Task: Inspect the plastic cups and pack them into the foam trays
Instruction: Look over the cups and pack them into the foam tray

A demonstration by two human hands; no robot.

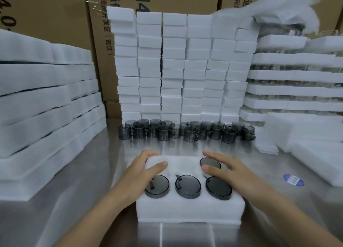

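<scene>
A white foam tray (189, 207) sits on the steel table in front of me. Its near row holds three smoky grey plastic cups, at the left (157, 186), the middle (187, 186) and the right (219, 187). One more grey cup (209, 162) sits in the far right pocket. My left hand (143, 170) rests on the tray's far left part, fingers curled over its far edge and thumb on top. My right hand (228, 169) lies with straight fingers over the far right cup. A row of loose grey cups (185, 130) stands behind the tray.
Tall stacks of white foam blocks (176, 64) rise behind the cups. Stacked foam trays (42, 101) stand at the left, and filled trays (293, 83) at the right. Loose foam sheets (306, 144) lie at the right. A blue sticker (293, 179) is on the table. Cardboard boxes stand behind.
</scene>
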